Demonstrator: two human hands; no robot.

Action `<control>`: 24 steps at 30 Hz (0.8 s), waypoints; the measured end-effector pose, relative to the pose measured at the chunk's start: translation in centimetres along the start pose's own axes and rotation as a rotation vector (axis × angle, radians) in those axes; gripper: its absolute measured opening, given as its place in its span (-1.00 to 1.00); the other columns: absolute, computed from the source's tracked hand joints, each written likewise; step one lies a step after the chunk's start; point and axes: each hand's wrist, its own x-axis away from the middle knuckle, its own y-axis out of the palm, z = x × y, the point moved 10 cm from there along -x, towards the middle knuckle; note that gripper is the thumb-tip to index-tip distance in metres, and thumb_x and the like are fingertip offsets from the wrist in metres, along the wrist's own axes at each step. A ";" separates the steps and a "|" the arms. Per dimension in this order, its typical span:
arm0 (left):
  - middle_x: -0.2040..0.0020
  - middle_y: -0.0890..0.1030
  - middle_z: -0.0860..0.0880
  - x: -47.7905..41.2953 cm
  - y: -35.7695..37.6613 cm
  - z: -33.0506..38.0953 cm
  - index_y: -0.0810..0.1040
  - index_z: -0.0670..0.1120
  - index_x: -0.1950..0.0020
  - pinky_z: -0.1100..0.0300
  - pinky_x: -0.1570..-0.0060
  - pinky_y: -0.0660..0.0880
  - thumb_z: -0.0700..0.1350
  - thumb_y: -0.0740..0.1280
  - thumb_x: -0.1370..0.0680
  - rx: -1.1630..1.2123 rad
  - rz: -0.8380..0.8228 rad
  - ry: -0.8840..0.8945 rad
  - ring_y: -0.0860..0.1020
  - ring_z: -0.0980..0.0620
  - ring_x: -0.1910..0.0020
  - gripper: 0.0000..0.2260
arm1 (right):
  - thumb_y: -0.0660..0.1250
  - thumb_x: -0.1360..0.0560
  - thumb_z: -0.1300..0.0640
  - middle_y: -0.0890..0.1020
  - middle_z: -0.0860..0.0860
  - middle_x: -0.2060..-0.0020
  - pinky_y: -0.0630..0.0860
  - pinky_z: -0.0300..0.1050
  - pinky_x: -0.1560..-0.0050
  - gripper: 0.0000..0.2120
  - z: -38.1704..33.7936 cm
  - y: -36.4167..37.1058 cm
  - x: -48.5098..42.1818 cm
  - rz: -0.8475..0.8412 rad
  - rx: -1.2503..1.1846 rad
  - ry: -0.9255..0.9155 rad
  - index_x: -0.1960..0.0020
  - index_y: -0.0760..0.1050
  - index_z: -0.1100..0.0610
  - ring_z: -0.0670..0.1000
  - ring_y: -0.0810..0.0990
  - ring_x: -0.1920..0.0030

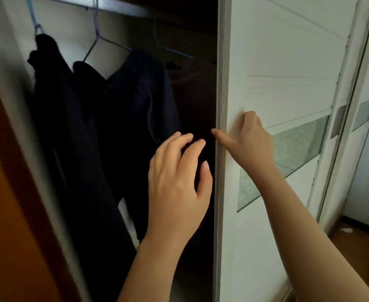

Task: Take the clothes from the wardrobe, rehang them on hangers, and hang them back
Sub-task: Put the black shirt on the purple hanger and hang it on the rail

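The wardrobe point(11, 83) stands open on its left side, with the white sliding door point(277, 62) covering the right. A pale metal rail point(105, 3) runs across the top of the opening, and three wire hangers hang from it. The light-blue hanger point(34, 20) at the far left carries a black garment point(55, 105) bunched at its neck. Beside it, the purple hanger point(96, 38) carries a navy garment point(140, 94) with a thin cord point(149, 118) hanging down its front. The third hanger point(170, 49), also blue, holds a dark garment point(196, 94) deep in shadow against the door's edge; its kind cannot be told.

The left hand point(177, 182) reaches into the opening, back toward the camera, fingers spread and gently bent just in front of the dark clothes. Its grip is loose and holds nothing.

The right hand point(251, 140) rests on the face of the sliding door near its left edge, just above a frosted glass band point(294, 149). Its thumb point(220, 136) stretches across the door's grey edge strip. The fingers are bent against the panel and mostly hidden, so I cannot tell whether that grip clasps the door or merely presses it.

A brown wooden frame point(9, 192) borders the wardrobe at the left, and a wooden floor point(353, 253) shows at the lower right.
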 end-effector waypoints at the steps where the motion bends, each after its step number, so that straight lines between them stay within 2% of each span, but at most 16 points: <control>1: -0.20 0.53 -0.07 0.4 -1.2 -0.2 0.51 -0.10 -0.20 0.08 -0.25 0.36 -0.10 0.21 -0.51 -0.011 0.000 -0.003 0.39 0.02 -0.28 -0.71 | 0.29 -0.37 -0.28 0.48 0.10 0.02 0.30 -0.10 0.24 -0.35 -1.1 -0.1 0.7 -0.007 -0.004 -0.013 -0.14 0.30 0.24 0.09 0.45 0.20; 8: -0.17 0.56 -0.11 2.7 -9.9 0.7 0.54 -0.14 -0.17 0.05 -0.22 0.39 -0.15 0.23 -0.51 -0.104 0.107 0.065 0.43 -0.03 -0.25 -0.74 | 0.28 -0.36 -0.29 0.47 0.06 0.17 0.28 -0.12 0.23 -0.44 -6.8 0.6 6.4 -0.105 -0.115 -0.084 0.02 0.27 0.19 0.11 0.45 0.22; 12: -0.10 0.60 -0.15 4.4 -14.6 1.4 0.56 -0.15 -0.10 0.11 -0.18 0.40 -0.23 0.27 -0.50 -0.141 0.279 0.131 0.48 -0.07 -0.18 -0.80 | 0.26 -0.38 -0.28 0.55 0.08 0.13 0.32 -0.12 0.22 -0.43 -9.5 0.8 9.3 -0.167 -0.192 -0.154 -0.08 0.32 0.19 0.11 0.54 0.14; 15: -0.14 0.55 -0.13 6.0 -16.8 1.2 0.53 -0.15 -0.10 0.12 -0.23 0.36 -0.28 0.30 -0.47 -0.190 0.388 0.136 0.46 -0.10 -0.20 -0.78 | 0.25 -0.44 -0.21 0.51 -0.08 0.28 0.33 -0.13 0.23 -0.50 -11.4 0.8 11.1 -0.233 -0.279 -0.184 -0.15 0.31 0.16 0.04 0.52 0.20; 17: -0.18 0.47 -0.10 7.0 -18.0 0.7 0.48 -0.12 -0.15 0.12 -0.27 0.32 -0.28 0.32 -0.45 -0.248 0.453 0.100 0.43 -0.11 -0.23 -0.72 | 0.24 -0.47 -0.15 0.42 -0.21 0.34 0.30 -0.21 0.32 -0.57 -12.4 0.9 12.0 -0.271 -0.324 -0.206 -0.16 0.31 0.13 -0.08 0.47 0.29; 20: -0.23 0.41 -0.19 8.2 -19.3 -1.3 0.38 -0.14 -0.24 0.07 -0.30 0.32 -0.24 0.30 -0.46 -0.267 0.505 -0.006 0.37 -0.15 -0.28 -0.65 | 0.24 -0.49 -0.09 0.39 -0.26 0.34 0.25 -0.40 0.34 -0.64 -14.0 1.1 13.1 -0.283 -0.357 -0.255 -0.16 0.31 0.11 -0.27 0.40 0.35; 23: -0.34 0.34 -0.20 8.8 -19.8 -5.0 0.26 -0.10 -0.35 0.19 -0.35 0.25 -0.10 0.23 -0.50 -0.146 0.448 -0.231 0.29 -0.07 -0.36 -0.57 | 0.26 -0.49 -0.07 0.38 -0.28 0.34 0.21 -0.32 0.38 -0.64 -15.3 1.3 14.0 -0.286 -0.385 -0.278 -0.17 0.32 0.10 -0.32 0.37 0.35; 24: -0.37 0.32 -0.16 8.9 -19.5 -6.3 0.22 -0.06 -0.38 0.21 -0.34 0.24 -0.05 0.21 -0.50 -0.110 0.408 -0.306 0.27 -0.02 -0.38 -0.54 | 0.26 -0.49 -0.08 0.38 -0.27 0.34 0.22 -0.36 0.37 -0.64 -15.7 1.4 14.3 -0.291 -0.390 -0.287 -0.18 0.31 0.09 -0.31 0.38 0.35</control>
